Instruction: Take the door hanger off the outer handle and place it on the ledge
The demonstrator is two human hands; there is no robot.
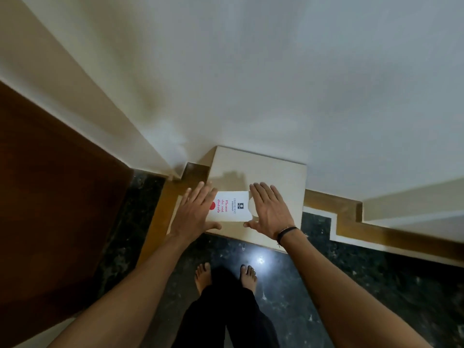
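A white door hanger (232,207) with red "Please do not disturb" lettering lies flat on a cream ledge (271,172) that juts out from the wall. My left hand (194,212) is spread flat over the hanger's left end, fingers apart. Over the right end, where the round handle cut-out is, my right hand (270,209) is spread the same way, a dark band on its wrist. Neither hand grips the card. I cannot tell whether the palms touch it.
A dark brown wooden door (50,209) stands at the left. Pale walls rise behind the ledge. The floor (351,285) is dark speckled stone with a tan and white border. My bare feet (226,275) stand just below the ledge.
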